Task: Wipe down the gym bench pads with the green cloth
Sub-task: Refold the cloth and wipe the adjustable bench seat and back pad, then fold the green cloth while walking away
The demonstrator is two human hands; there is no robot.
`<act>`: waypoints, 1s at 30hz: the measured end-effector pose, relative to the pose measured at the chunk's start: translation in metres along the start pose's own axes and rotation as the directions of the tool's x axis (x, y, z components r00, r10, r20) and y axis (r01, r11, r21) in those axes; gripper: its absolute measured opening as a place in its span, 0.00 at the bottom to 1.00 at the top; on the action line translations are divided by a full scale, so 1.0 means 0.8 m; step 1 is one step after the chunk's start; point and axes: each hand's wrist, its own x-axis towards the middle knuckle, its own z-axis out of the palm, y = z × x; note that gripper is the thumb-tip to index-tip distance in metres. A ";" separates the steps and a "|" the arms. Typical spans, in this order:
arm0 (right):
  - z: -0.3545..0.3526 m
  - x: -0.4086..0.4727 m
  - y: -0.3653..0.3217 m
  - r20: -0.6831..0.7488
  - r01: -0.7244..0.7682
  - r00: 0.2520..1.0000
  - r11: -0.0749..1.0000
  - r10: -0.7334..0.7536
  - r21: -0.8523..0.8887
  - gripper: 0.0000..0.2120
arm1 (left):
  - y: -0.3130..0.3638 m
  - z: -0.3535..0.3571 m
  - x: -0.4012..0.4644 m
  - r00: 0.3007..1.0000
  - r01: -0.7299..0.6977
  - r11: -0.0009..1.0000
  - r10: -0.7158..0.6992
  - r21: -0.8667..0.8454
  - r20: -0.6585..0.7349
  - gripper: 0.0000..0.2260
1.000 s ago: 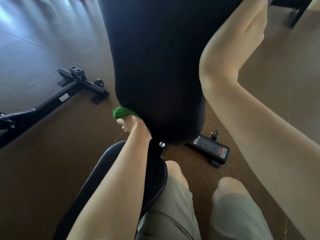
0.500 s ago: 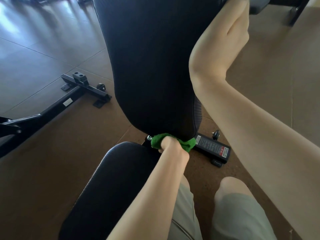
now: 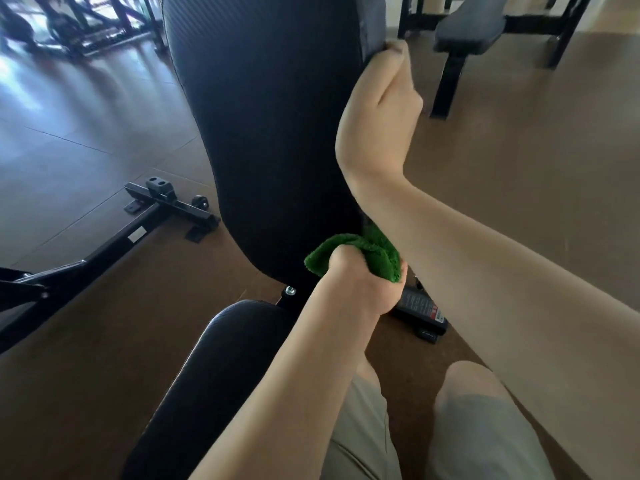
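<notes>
Soft daylight from the upper left as we look down, pale glare streaking the floor (image 3: 62, 109) there, our back pad (image 3: 270, 116) dark and dim, machines in the top left corner blurred, wide-angle bending at the edges.

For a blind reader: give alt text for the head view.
A left hand grips a green cloth against the lower right edge of an upright black back pad. The right hand grips the pad's upper right edge; the seat pad lies below.

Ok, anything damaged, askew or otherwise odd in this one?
Nothing stands out. The left hand grips the green cloth against the back pad's lower right edge; the right hand holds its upper edge. The pads look intact.
</notes>
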 end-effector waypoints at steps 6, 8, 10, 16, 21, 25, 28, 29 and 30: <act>-0.054 0.015 -0.017 0.331 -0.066 0.930 0.957 0.161 -0.281 0.18 | -0.039 0.020 -0.025 0.963 -0.226 0.938 0.175 0.263 0.203 0.16; -0.086 0.030 -0.004 0.446 -0.062 0.849 0.894 0.281 -0.444 0.18 | -0.060 0.022 -0.022 0.946 -0.307 0.840 0.220 0.446 0.237 0.19; -0.127 0.045 0.014 0.556 -0.042 0.723 0.830 0.410 -0.557 0.15 | -0.072 0.023 -0.005 0.929 -0.360 0.703 0.212 0.613 0.302 0.19; -0.245 0.067 0.055 0.584 -0.379 0.274 0.644 0.764 -0.664 0.28 | -0.057 0.050 0.027 0.875 -0.280 0.514 -0.212 0.811 0.436 0.25; -0.295 0.085 0.033 0.613 -0.444 0.129 0.598 0.780 -0.668 0.22 | -0.059 0.086 0.008 0.869 -0.110 0.433 -0.396 0.895 0.298 0.20; -0.326 0.092 -0.003 0.543 -0.535 0.129 0.519 0.830 -0.666 0.15 | -0.080 0.125 -0.036 0.871 0.023 0.368 -0.464 0.929 0.162 0.21; -0.351 0.088 -0.040 0.478 -0.730 0.139 0.416 0.867 -0.543 0.14 | -0.097 0.154 -0.078 0.859 0.101 0.292 -0.508 0.951 0.065 0.27; -0.360 0.089 -0.055 0.446 -0.767 0.151 0.389 0.882 -0.511 0.15 | -0.102 0.163 -0.091 0.855 0.136 0.267 -0.518 0.954 0.023 0.30; -0.369 0.092 -0.072 0.412 -0.796 0.160 0.364 0.897 -0.483 0.15 | -0.105 0.174 -0.105 0.849 0.179 0.237 -0.527 0.955 -0.028 0.33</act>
